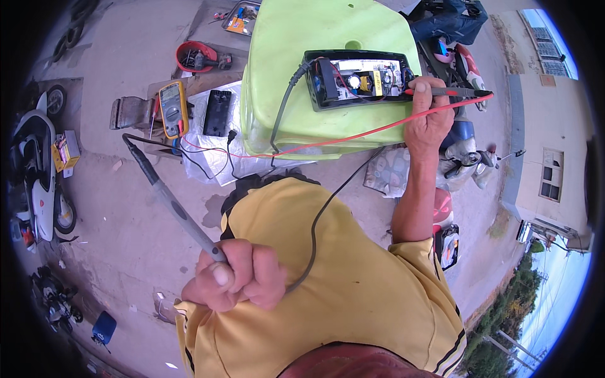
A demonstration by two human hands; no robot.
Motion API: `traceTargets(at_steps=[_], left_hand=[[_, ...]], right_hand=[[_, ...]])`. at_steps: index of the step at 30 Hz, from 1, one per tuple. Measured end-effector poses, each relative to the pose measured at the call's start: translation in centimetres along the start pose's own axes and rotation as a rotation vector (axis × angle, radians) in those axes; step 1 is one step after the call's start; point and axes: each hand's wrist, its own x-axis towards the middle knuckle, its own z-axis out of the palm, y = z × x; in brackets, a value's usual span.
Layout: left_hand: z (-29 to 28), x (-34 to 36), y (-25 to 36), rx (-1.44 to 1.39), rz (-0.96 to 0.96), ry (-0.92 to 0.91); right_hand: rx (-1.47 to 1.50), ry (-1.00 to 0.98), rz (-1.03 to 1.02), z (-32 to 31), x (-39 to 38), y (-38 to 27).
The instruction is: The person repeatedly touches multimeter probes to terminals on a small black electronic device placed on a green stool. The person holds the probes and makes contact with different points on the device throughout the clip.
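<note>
bright outdoor daylight, mostly even, soft shadows. sky (558, 302) nr r edge v. bright, w/ blue fringing at rim. l hand (234, 274) slightly blurred. fisheye bends wall (535, 104) at edge; corners blk.

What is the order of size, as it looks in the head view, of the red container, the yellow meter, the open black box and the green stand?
1. Green stand
2. Open black box
3. Yellow meter and red container: too alike to rank
</note>
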Motion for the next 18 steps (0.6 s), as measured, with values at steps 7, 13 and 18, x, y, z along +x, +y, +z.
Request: traceTargets(at_steps=[7, 13, 18], left_hand=[[0.0, 0.8, 0.6, -0.162, -0.195, 0.189], [-0.2, 0.4, -0.1, -0.21, -0.179, 0.174], [0.3, -0.1, -0.7, -0.009, -0.003, 0.03]], right_hand=[[-0.05, -0.009, 0.142, -0.6, -1.1, 0.7], [-0.053, -0.024, 0.143, -0.3, -1.0, 1.4], [-0.032, -0.029, 0.138, -0.3, -0.9, 1.5]])
